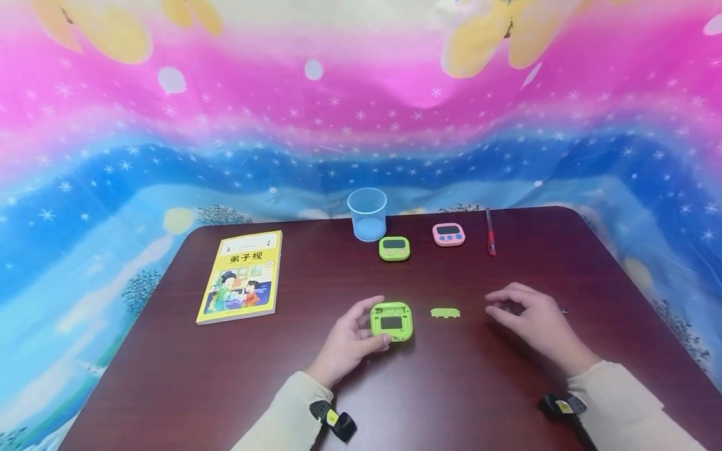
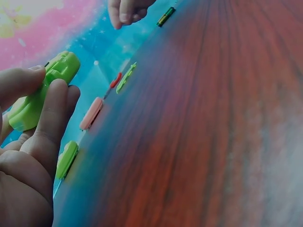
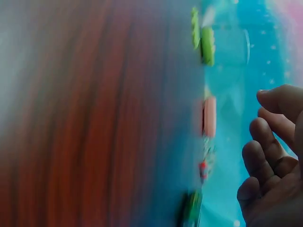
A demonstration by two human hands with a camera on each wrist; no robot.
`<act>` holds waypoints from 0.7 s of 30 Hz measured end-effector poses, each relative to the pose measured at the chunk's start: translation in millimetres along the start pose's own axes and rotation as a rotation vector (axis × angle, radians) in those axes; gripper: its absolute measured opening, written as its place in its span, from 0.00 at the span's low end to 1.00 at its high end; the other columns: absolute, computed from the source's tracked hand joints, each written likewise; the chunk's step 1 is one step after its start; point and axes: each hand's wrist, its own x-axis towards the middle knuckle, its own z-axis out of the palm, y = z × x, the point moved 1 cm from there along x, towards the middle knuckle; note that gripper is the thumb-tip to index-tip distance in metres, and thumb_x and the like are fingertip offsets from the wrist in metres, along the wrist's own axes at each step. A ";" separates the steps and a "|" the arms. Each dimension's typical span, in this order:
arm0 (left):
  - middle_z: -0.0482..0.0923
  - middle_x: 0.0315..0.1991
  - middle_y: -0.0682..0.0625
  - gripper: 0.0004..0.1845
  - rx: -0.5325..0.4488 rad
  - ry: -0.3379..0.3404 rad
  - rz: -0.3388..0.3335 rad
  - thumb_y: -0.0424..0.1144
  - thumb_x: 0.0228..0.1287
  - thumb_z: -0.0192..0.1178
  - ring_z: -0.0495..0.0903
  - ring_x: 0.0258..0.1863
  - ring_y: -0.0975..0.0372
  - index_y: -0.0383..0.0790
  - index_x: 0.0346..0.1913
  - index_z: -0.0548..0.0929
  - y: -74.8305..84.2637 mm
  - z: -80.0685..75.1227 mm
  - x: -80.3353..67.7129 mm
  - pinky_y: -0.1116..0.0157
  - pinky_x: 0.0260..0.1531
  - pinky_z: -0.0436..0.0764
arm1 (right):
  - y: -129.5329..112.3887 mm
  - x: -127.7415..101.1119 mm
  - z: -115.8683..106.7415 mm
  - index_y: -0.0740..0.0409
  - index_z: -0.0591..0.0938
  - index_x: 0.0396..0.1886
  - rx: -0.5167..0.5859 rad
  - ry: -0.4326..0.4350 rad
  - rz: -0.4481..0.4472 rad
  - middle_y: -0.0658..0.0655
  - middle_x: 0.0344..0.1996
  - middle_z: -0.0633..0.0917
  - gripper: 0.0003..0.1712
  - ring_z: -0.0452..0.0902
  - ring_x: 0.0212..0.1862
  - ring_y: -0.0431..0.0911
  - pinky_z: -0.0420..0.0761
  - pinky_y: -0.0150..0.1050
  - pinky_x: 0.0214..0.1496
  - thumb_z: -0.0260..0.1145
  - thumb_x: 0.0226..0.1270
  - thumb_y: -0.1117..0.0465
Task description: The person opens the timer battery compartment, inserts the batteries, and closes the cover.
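Left hand [image 1: 348,341]: nearest the camera, curled round the green timer [image 1: 392,321], which lies back-up on the bench [image 1: 451,388] with its battery bay uncovered.
Right hand [image 1: 530,318]: loosely curled, holding nothing; rests on the bench, right of the timer.
Battery cover [image 1: 445,312]: green, flat on the bench between the hands, apart from both.
Battery [image 2: 165,16]: small, dark green, just beside the right fingers.
Handling note: keep the timer steady in the left grip; pinch the battery by its ends and check polarity before seating it, then the cover.
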 end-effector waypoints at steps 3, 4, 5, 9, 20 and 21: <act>0.74 0.61 0.32 0.41 -0.022 -0.001 -0.010 0.20 0.60 0.64 0.86 0.45 0.52 0.37 0.76 0.61 0.1 0.0 0.8 0.58 0.42 0.88 | 14.9 -3.3 -14.6 0.50 0.89 0.43 -0.058 0.049 -0.035 0.44 0.36 0.84 0.13 0.75 0.36 0.37 0.74 0.25 0.38 0.78 0.58 0.60; 0.75 0.61 0.32 0.41 -0.028 0.001 -0.011 0.19 0.60 0.64 0.86 0.45 0.52 0.37 0.76 0.61 -0.1 0.1 1.0 0.57 0.42 0.88 | 20.4 -4.4 -19.2 0.50 0.89 0.43 -0.077 0.061 -0.048 0.44 0.36 0.84 0.13 0.75 0.36 0.37 0.74 0.24 0.38 0.78 0.57 0.60; 0.75 0.61 0.33 0.41 -0.030 0.002 -0.012 0.19 0.60 0.64 0.86 0.45 0.52 0.37 0.76 0.62 -0.6 0.2 1.1 0.57 0.42 0.88 | 25.6 -5.3 -23.8 0.50 0.89 0.43 -0.094 0.061 -0.054 0.44 0.36 0.84 0.13 0.76 0.37 0.38 0.74 0.24 0.39 0.78 0.57 0.60; 0.76 0.60 0.36 0.41 -0.023 0.003 -0.012 0.20 0.60 0.64 0.86 0.45 0.51 0.37 0.75 0.62 -1.2 0.5 1.7 0.57 0.43 0.88 | 51.1 -9.1 -44.3 0.49 0.89 0.42 -0.180 0.034 -0.069 0.46 0.38 0.84 0.12 0.78 0.42 0.47 0.74 0.32 0.41 0.78 0.57 0.58; 0.76 0.60 0.38 0.40 -0.008 0.002 -0.015 0.20 0.60 0.65 0.86 0.47 0.51 0.37 0.75 0.63 -2.4 -0.6 1.8 0.58 0.44 0.87 | 94.8 -14.6 -64.5 0.47 0.89 0.38 -0.268 -0.086 -0.067 0.44 0.35 0.83 0.11 0.75 0.36 0.31 0.76 0.34 0.35 0.80 0.54 0.58; 0.76 0.60 0.38 0.40 -0.006 0.002 -0.014 0.20 0.60 0.65 0.86 0.47 0.51 0.37 0.75 0.63 -2.9 -0.8 1.5 0.58 0.44 0.87 | 95.7 -13.8 -63.5 0.48 0.89 0.37 -0.274 -0.099 -0.069 0.43 0.34 0.83 0.10 0.75 0.35 0.31 0.77 0.35 0.34 0.80 0.54 0.59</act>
